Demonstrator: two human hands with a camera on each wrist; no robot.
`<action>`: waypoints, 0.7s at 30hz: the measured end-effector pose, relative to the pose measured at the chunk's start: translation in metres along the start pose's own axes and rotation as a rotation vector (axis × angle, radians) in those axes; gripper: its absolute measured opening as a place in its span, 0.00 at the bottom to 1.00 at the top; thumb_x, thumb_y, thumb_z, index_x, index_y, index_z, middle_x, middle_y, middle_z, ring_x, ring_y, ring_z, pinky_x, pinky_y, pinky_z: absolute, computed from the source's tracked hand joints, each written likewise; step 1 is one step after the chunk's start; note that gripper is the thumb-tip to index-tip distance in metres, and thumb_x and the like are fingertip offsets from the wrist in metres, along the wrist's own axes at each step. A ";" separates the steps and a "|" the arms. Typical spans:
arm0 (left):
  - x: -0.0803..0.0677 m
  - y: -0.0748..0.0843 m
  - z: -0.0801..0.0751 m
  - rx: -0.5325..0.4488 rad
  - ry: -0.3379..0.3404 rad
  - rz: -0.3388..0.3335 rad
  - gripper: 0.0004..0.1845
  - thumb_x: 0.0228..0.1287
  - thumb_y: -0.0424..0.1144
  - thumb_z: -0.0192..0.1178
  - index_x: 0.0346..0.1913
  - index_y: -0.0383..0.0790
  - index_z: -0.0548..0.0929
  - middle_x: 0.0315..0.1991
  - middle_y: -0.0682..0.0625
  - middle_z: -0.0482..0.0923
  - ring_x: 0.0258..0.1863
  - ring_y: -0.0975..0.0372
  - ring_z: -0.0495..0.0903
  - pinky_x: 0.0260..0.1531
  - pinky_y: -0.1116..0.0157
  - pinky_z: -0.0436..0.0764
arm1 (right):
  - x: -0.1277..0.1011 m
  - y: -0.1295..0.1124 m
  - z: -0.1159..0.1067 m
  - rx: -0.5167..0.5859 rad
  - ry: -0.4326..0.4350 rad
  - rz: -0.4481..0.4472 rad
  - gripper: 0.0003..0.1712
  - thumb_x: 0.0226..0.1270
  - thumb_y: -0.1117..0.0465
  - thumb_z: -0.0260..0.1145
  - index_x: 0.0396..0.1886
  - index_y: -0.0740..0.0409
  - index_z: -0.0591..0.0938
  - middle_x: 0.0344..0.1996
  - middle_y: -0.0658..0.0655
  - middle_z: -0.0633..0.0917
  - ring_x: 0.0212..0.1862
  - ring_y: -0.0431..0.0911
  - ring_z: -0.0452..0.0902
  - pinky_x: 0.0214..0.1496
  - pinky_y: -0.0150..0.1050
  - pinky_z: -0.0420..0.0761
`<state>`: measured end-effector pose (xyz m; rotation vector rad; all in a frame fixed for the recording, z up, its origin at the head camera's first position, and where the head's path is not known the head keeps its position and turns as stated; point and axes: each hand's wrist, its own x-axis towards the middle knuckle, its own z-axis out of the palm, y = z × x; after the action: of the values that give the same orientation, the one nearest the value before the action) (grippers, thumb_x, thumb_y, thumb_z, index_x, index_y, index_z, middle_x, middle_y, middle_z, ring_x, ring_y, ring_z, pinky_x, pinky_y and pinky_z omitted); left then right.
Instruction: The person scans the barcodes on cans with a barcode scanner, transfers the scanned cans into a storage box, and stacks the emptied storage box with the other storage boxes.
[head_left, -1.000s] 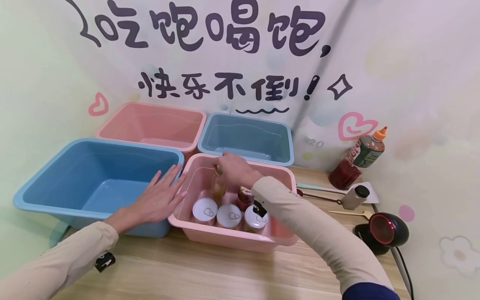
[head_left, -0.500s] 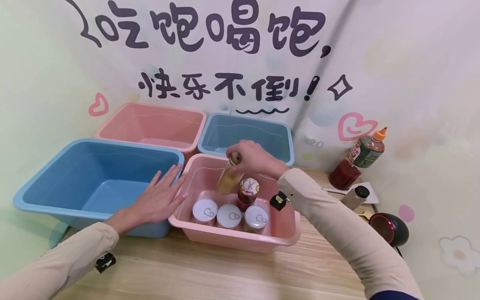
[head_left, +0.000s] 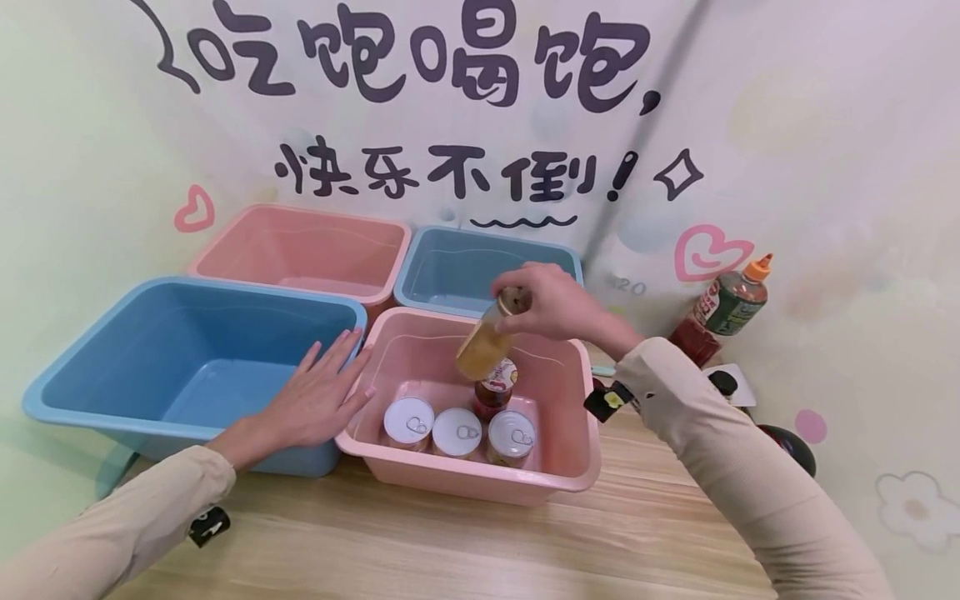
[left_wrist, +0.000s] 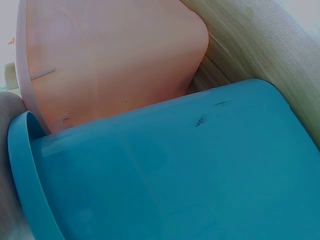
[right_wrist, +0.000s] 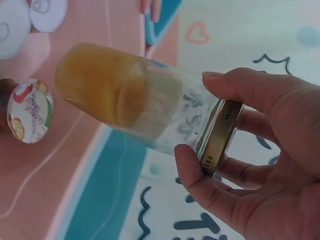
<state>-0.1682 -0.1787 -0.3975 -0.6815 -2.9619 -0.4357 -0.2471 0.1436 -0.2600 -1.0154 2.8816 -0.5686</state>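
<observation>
Where wooden table point(head_left: 465, 542) meets lettered wall point(head_left: 787, 125), bins.

I face a room corner where two pale walls point(head_left: 825, 125) meet. Back wall: pastel green at the left fading to white, carrying large dark cartoon lettering point(head_left: 420, 58) in two rows with a wavy underline beneath. Pink outline hearts point(head_left: 193, 208) sit left and right of the text, a dark four-point star outline at the right. Right wall: soft pastel dots and a small white flower print point(head_left: 918, 507) low down. A grey shadowed seam runs diagonally down the corner. The work surface is a light wood-grain tabletop point(head_left: 420, 542), planks running left to right. Lighting is even, diffuse, with soft shadows.
</observation>
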 end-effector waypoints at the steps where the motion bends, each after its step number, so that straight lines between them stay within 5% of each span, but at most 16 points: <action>1: 0.000 0.000 0.000 -0.002 0.002 0.001 0.34 0.75 0.50 0.49 0.75 0.33 0.62 0.79 0.35 0.50 0.79 0.40 0.48 0.74 0.35 0.46 | -0.003 0.000 -0.003 -0.004 0.012 -0.001 0.21 0.53 0.58 0.79 0.47 0.56 0.86 0.37 0.57 0.82 0.40 0.50 0.74 0.40 0.42 0.74; 15: -0.002 -0.002 0.001 -0.020 0.010 -0.004 0.35 0.74 0.50 0.51 0.76 0.32 0.60 0.79 0.35 0.49 0.79 0.40 0.48 0.73 0.35 0.47 | -0.043 0.012 -0.031 -0.079 0.115 0.007 0.17 0.61 0.58 0.74 0.49 0.56 0.85 0.31 0.57 0.79 0.34 0.49 0.72 0.33 0.40 0.71; 21: -0.001 -0.001 0.002 -0.024 -0.001 -0.003 0.35 0.75 0.49 0.50 0.76 0.32 0.59 0.80 0.35 0.48 0.79 0.40 0.47 0.74 0.35 0.46 | -0.065 0.017 -0.043 -0.070 0.113 0.080 0.18 0.62 0.57 0.73 0.51 0.56 0.85 0.34 0.58 0.80 0.34 0.49 0.73 0.33 0.39 0.75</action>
<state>-0.1684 -0.1798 -0.3995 -0.6799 -2.9637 -0.4722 -0.2134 0.2097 -0.2320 -0.8997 3.0452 -0.5400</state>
